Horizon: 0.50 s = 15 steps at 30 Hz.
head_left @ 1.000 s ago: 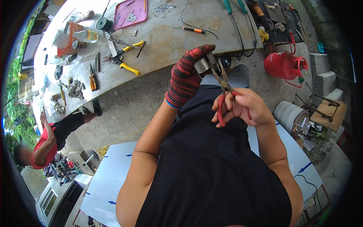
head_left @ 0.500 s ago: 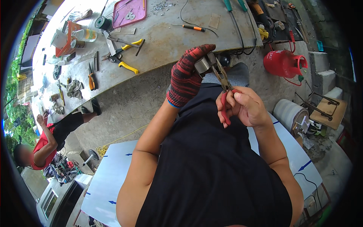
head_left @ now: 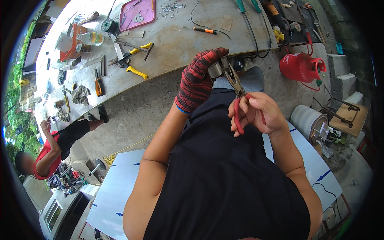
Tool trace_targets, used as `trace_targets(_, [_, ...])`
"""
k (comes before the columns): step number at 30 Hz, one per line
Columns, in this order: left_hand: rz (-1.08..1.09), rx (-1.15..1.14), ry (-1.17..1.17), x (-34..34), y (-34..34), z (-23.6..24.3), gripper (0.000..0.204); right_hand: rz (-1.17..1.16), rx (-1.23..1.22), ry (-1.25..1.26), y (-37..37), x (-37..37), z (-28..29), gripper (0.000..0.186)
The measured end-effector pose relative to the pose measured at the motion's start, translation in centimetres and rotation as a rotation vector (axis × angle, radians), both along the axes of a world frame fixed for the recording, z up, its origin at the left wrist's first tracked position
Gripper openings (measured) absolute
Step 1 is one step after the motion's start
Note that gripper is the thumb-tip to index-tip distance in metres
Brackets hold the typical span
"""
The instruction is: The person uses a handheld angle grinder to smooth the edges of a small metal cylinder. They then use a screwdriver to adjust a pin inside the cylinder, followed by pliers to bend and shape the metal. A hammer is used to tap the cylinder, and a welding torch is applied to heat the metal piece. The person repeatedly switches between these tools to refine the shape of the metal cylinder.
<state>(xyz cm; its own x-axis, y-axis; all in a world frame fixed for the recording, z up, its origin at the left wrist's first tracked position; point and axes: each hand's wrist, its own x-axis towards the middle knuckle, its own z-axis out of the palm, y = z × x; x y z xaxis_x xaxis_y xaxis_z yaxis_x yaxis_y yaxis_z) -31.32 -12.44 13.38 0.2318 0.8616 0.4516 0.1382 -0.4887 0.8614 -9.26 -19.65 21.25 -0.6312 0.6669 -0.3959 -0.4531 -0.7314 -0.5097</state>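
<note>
My left hand [head_left: 196, 80], in a red and black striped knit glove, is closed around a shiny metal cylinder [head_left: 215, 71] just past the table's near edge. A flat grey metal piece [head_left: 225, 63] stands against the cylinder's right side. My bare right hand [head_left: 260, 114] holds pliers [head_left: 236, 86] with red handles, thumb on top and fingers threaded about the spread handles. Their jaws point up and left and reach the flat piece; whether they grip it I cannot tell. The glove hides much of the cylinder.
The metal worktable [head_left: 168, 52] carries yellow-handled cutters [head_left: 137, 72], orange-handled pliers [head_left: 98, 86], a screwdriver [head_left: 205, 30] and a pink tray [head_left: 149, 16]. A red gas cylinder [head_left: 298, 66] stands at right. White sheets [head_left: 116, 180] lie behind me. Another person [head_left: 50, 154] is at far left.
The handles of the pliers have spread wider, and the second handle now shows below my right thumb. My left hand and the metal cylinder have barely shifted.
</note>
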Motion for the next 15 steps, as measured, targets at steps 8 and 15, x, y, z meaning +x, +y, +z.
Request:
trace_targets(8, [-0.018, 0.068, 0.049, 0.06, 0.01, 0.35, 0.06, -0.014, -0.019, 0.004, 0.24, 0.08, -0.06, 0.03])
trace_targets(15, [-0.019, 0.072, 0.029, 0.18, 0.1, 0.23, 0.059, -0.038, 0.0, -0.029, 0.02, -0.08, -0.25, 0.031])
